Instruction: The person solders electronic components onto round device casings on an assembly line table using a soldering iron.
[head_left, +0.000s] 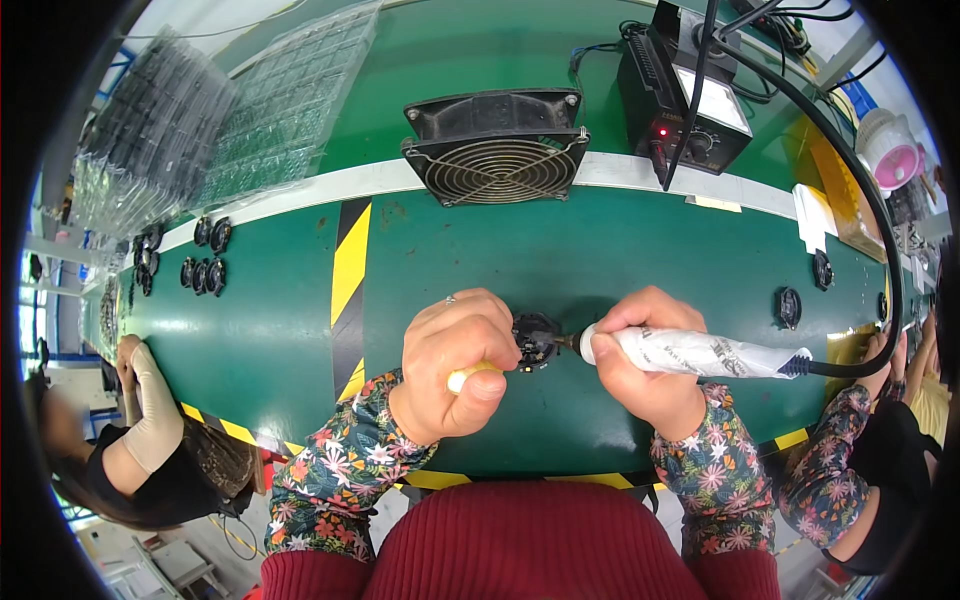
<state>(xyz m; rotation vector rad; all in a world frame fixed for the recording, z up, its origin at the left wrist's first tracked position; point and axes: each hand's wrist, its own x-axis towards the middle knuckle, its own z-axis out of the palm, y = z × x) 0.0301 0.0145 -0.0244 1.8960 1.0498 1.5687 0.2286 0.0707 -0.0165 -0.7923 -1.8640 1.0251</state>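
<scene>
My right hand (650, 362) is closed around a soldering iron (705, 352) whose handle is wrapped in white. Its metal tip points left and reaches a small round black part (537, 340) on the green bench. Beside that part, my left hand (460, 362) is curled closed, with a small yellow piece (459, 380) showing between thumb and forefinger. What this piece belongs to is hidden by the fingers. From the iron's rear end a thick black cable (850, 368) runs right and loops upward.
A black fan (497, 150) stands ahead, left of a black power unit (685, 110) with a red light. Several black round parts (205, 275) lie left, others (789, 307) right. Clear plastic trays (270, 110) are stacked far left. Co-workers (150, 430) sit on both sides.
</scene>
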